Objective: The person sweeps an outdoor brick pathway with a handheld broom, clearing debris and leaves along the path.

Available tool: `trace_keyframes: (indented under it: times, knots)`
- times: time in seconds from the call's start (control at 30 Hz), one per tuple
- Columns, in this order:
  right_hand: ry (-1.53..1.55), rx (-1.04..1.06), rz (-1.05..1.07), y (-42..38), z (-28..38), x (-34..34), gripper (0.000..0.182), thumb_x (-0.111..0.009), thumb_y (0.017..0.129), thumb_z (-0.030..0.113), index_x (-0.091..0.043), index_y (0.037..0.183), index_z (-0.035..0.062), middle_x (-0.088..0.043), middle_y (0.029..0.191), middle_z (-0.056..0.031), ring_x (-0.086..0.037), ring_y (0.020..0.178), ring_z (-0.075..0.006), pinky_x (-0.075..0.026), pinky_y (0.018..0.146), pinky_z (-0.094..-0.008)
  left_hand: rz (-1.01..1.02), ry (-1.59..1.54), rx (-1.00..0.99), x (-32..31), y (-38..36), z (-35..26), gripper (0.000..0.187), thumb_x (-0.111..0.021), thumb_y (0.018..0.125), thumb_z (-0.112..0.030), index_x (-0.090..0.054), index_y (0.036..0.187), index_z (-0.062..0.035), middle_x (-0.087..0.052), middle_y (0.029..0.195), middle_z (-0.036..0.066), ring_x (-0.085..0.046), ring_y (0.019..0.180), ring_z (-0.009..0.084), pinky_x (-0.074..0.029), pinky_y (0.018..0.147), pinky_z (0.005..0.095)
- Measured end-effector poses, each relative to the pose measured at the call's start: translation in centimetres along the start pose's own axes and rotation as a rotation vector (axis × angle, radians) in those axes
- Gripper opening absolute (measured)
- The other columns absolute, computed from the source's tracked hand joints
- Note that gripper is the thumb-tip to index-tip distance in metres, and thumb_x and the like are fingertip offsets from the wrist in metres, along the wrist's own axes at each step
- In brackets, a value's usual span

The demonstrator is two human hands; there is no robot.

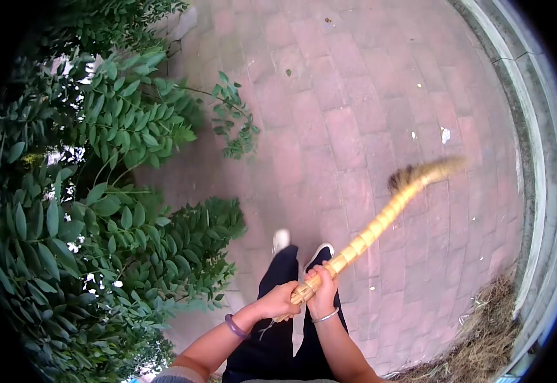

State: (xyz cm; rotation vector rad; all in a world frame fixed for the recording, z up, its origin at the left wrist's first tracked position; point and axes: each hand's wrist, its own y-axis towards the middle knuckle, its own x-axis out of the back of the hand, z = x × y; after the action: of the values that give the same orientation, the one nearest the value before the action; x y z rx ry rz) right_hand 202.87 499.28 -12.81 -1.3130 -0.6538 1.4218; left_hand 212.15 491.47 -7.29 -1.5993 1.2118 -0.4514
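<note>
A broom [380, 223] with a pale yellow, ringed handle slants from my body out to the right. My left hand [279, 301], with a purple bangle at the wrist, wraps round the butt end of the handle. Just above it, my right hand [322, 290] grips the same handle, a silver bangle on that wrist. The brown bristles [425, 171] at the far end are smeared by motion and lie over the brick paving [345, 134]. A thin cord dangles from the handle's butt below my left hand.
Green leafy bushes [131, 121] crowd the left side, one branch reaching over the paving. A curved stone curb [526, 127] bounds the right. Dry grass or straw [486, 325] is heaped at the lower right. Small white scraps [445, 135] lie beyond the bristles. My shoes [281, 239] stand behind the broom.
</note>
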Motion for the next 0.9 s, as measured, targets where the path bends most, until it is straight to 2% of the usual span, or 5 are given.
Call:
trace_keyframes:
  times: [0.27,0.4,0.57,0.7,0.9]
  knots:
    - [-0.448,-0.339,0.474,13.5,0.0,-17.0,0.014,-0.061,0.078,0.009,-0.053,0.087,0.0022,-0.055,0.069,-0.0049,-0.055,0.057,-0.0137,-0.048,0.052,-0.0263,-0.500,-0.414,-0.292,6.9,5.3,-10.0,0.028,-0.055,0.071,0.004,-0.043,0.096,0.0010,-0.053,0.071,0.008,-0.055,0.052,0.0165,-0.047,0.046,0.0291]
    - [-0.702,-0.373,0.764,25.1,-1.2,-28.3,0.018,-0.061,0.079,0.021,-0.057,0.079,0.0030,-0.056,0.063,-0.0045,-0.053,0.050,-0.0147,-0.043,0.049,-0.0257,-0.430,-0.487,-0.363,18.5,12.3,-17.7,0.009,-0.052,0.076,-0.001,-0.052,0.084,0.0023,-0.057,0.067,0.009,-0.056,0.053,0.0170,-0.048,0.050,0.0287]
    - [-0.303,-0.310,0.323,25.4,0.7,-27.4,0.017,-0.062,0.079,0.018,-0.056,0.083,0.0024,-0.055,0.066,-0.0035,-0.053,0.056,-0.0135,-0.044,0.051,-0.0254,-0.275,-0.188,-0.167,20.8,13.8,-21.7,0.012,-0.054,0.073,0.003,-0.052,0.085,0.0011,-0.057,0.067,0.008,-0.058,0.055,0.0173,-0.049,0.048,0.0293]
    - [0.107,-0.003,-0.113,16.6,2.7,-26.2,0.026,-0.057,0.077,0.003,-0.046,0.101,0.0014,-0.051,0.074,-0.0057,-0.050,0.060,-0.0151,-0.045,0.055,-0.0279,0.244,-0.176,0.105,22.3,8.4,-24.6,0.034,-0.060,0.068,0.000,-0.040,0.095,-0.0011,-0.053,0.070,0.007,-0.056,0.052,0.0149,-0.046,0.044,0.0269]
    - [0.133,0.148,-0.080,15.8,5.0,-35.2,0.023,-0.056,0.078,0.003,-0.044,0.097,0.0043,-0.046,0.071,-0.0034,-0.046,0.061,-0.0117,-0.042,0.056,-0.0259,0.208,0.125,0.046,26.9,7.4,-31.3,0.036,-0.062,0.067,-0.001,-0.041,0.096,-0.0002,-0.053,0.073,0.008,-0.056,0.053,0.0141,-0.047,0.045,0.0271]
